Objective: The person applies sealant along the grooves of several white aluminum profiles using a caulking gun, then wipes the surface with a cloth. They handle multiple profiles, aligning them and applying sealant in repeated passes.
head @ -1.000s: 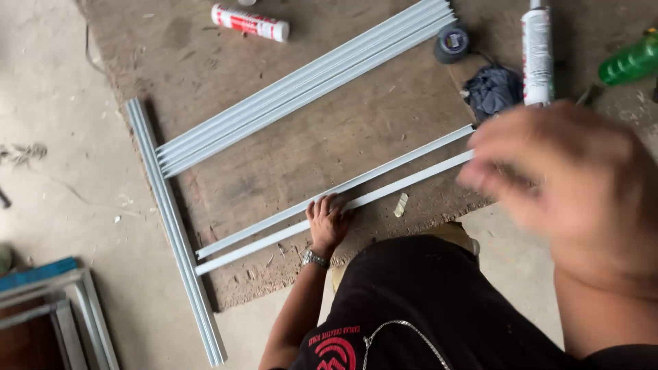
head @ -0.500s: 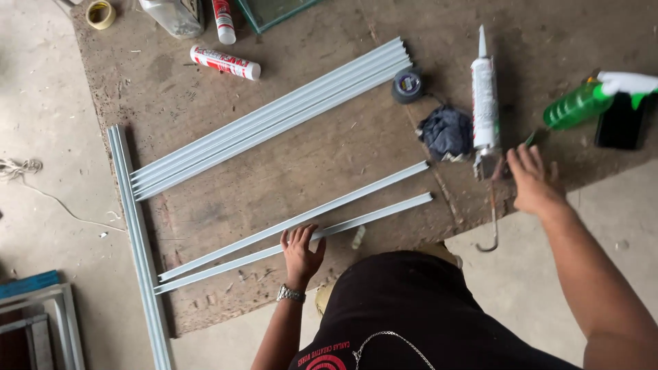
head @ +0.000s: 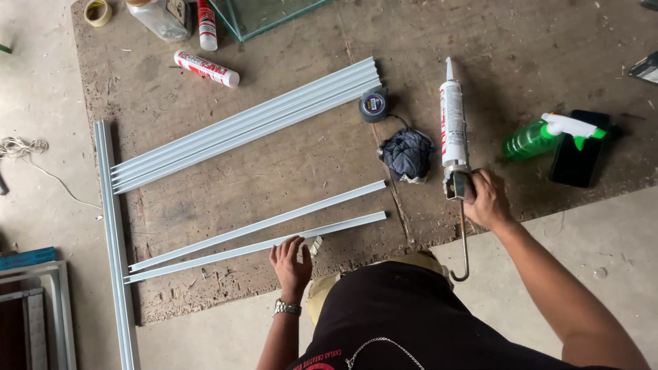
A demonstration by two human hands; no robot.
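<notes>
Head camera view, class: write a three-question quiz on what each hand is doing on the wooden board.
1. True or false: the right hand grips the white sealant cartridge in its caulking gun.
2. What does the left hand press on?
A. pale grey metal strip
B. green spray bottle
C. dark crumpled rag
3. Fill in: the round tape measure lies by the bundle of long ____ strips.

Key: 1 true; 2 A; 3 grey.

My workshop floor: worn board (head: 288, 164) on concrete, metal strips (head: 247, 127) upper left, sealant tubes (head: 205, 68), tape measure (head: 373, 106).
</notes>
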